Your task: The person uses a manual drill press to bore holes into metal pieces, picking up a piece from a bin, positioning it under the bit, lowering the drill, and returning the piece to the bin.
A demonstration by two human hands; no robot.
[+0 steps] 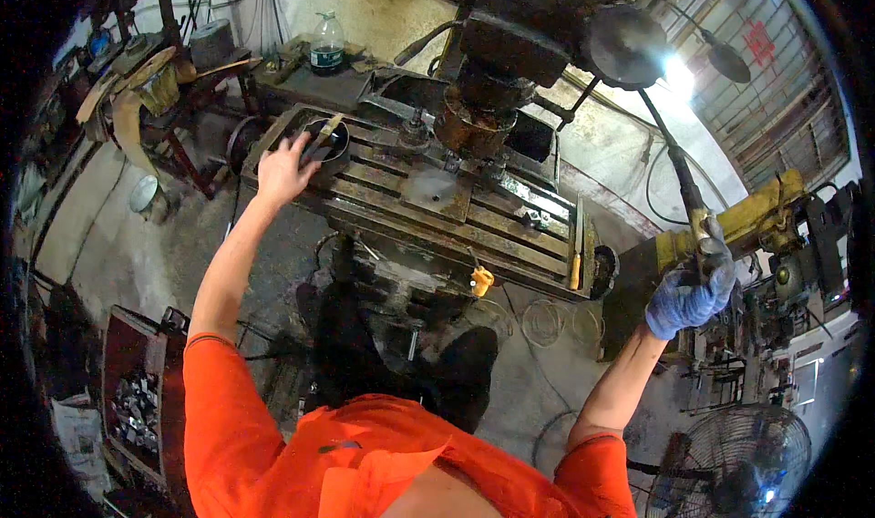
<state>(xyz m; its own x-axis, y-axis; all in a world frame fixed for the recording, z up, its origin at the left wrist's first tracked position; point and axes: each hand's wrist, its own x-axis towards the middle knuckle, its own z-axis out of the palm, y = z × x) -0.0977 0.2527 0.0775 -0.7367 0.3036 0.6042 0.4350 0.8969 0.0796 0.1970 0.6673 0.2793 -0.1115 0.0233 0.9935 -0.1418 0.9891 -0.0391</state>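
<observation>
My bare left hand (284, 172) is at the left end of the slotted machine table (365, 190), over the near-left rim of a dark round bowl (335, 151). Its fingers and thumb are apart. A brush (326, 130) leans in the bowl, its pale tip pointing up and away; its lower end lies by my fingers, and I cannot see whether they touch it. Far to the right, my right hand (691, 295), in a blue-grey glove, is wrapped round the end of a long dark lever (679, 163) that slants down from the machine.
The machine's spindle head (474, 122) hangs over the middle of the table. A yellow-handled tool (576, 267) and small metal parts (535, 218) lie at the table's right. A yellow object (481, 281) hangs at the front edge. A fan (743, 459) stands lower right.
</observation>
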